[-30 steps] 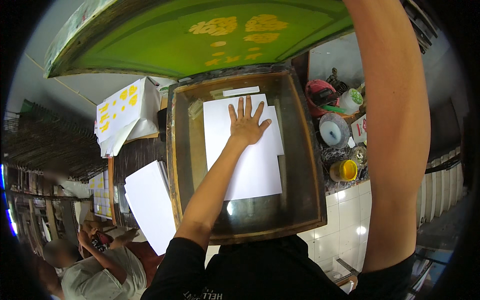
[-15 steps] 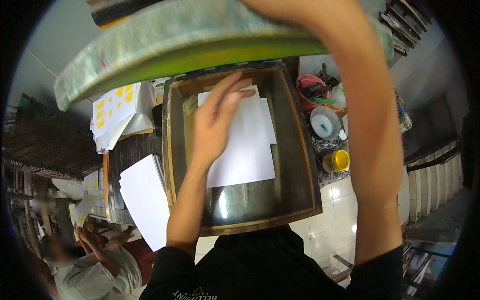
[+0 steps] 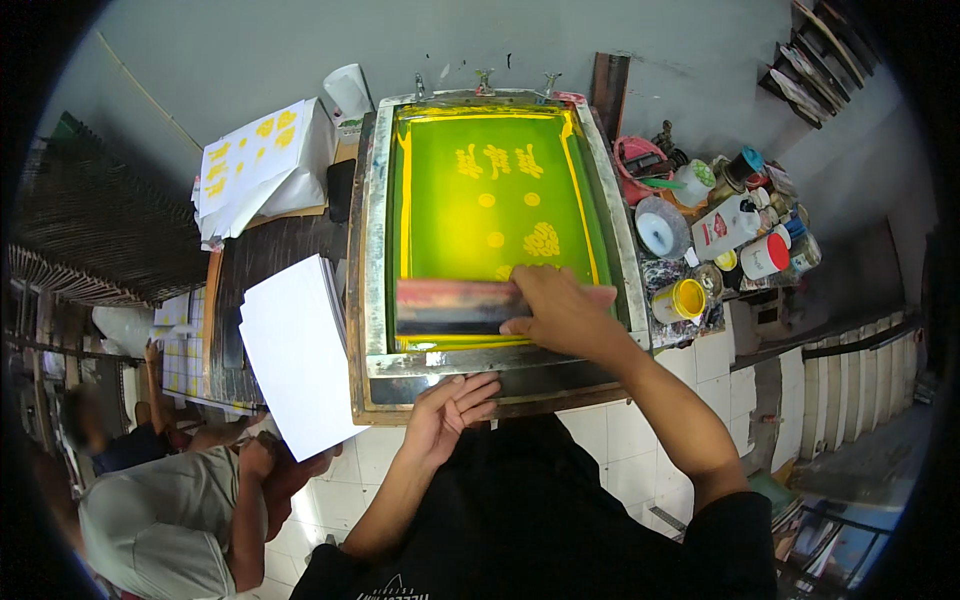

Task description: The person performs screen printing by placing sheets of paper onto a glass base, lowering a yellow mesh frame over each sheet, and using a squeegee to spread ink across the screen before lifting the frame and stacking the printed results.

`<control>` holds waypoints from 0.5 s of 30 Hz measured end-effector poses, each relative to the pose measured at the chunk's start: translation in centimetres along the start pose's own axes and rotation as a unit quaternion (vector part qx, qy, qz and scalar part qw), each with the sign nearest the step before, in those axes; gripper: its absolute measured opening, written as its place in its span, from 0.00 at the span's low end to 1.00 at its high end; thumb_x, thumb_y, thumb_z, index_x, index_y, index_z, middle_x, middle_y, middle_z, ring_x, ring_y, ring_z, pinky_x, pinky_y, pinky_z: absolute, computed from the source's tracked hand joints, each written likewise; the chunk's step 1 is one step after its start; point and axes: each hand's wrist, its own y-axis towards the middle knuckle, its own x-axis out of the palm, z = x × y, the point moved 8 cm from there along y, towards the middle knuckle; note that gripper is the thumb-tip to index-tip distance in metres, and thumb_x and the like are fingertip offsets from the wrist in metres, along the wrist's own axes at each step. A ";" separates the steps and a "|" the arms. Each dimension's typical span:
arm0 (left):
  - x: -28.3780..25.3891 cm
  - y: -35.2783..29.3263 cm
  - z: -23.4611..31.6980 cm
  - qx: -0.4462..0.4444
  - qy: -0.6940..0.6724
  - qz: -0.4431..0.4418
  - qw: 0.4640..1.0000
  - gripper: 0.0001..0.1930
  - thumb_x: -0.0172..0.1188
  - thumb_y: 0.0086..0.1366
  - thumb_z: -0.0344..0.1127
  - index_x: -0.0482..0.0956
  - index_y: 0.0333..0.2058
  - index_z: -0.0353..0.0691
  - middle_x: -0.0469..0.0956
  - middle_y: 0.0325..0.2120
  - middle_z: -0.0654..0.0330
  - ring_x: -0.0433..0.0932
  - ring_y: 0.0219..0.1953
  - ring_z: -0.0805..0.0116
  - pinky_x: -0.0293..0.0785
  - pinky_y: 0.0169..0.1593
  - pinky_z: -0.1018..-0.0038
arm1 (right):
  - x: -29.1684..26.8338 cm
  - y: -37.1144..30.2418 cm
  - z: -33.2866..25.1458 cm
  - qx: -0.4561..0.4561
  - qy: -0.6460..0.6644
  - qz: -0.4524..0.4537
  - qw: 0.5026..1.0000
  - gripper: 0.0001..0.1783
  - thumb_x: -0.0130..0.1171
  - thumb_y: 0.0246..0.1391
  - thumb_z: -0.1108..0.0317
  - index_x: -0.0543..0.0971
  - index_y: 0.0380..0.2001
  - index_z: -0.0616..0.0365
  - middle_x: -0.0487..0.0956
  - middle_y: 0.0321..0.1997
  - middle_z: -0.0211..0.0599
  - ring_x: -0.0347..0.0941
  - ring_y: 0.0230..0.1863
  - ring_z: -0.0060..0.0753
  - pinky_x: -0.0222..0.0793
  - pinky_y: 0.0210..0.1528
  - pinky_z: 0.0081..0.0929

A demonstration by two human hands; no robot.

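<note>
Head | open tub [image 3: 663, 304]: yellow ink [image 3: 689, 299] | right fingers [image 3: 530, 283] on squeegee [image 3: 450, 304]

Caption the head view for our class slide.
Right hand gripping a squeegee over a yellow-streaked green screen, left hand open by its near edge.

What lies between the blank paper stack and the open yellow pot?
The head view shows the green screen, with the right hand holding the squeegee on it.

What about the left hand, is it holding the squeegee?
No, the right hand grips the squeegee; the left hand is apart from it.
</note>
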 end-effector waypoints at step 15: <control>-3.7 1.4 -2.5 -0.060 -0.060 0.052 0.995 0.19 0.50 0.68 0.35 0.79 0.47 0.23 0.85 0.43 0.45 0.84 0.43 0.53 0.78 0.54 0.60 | 2.5 2.3 1.2 -0.077 -0.147 0.098 0.981 0.21 0.68 0.50 0.60 0.73 0.41 0.60 0.73 0.39 0.47 0.70 0.43 0.51 0.62 0.46 0.45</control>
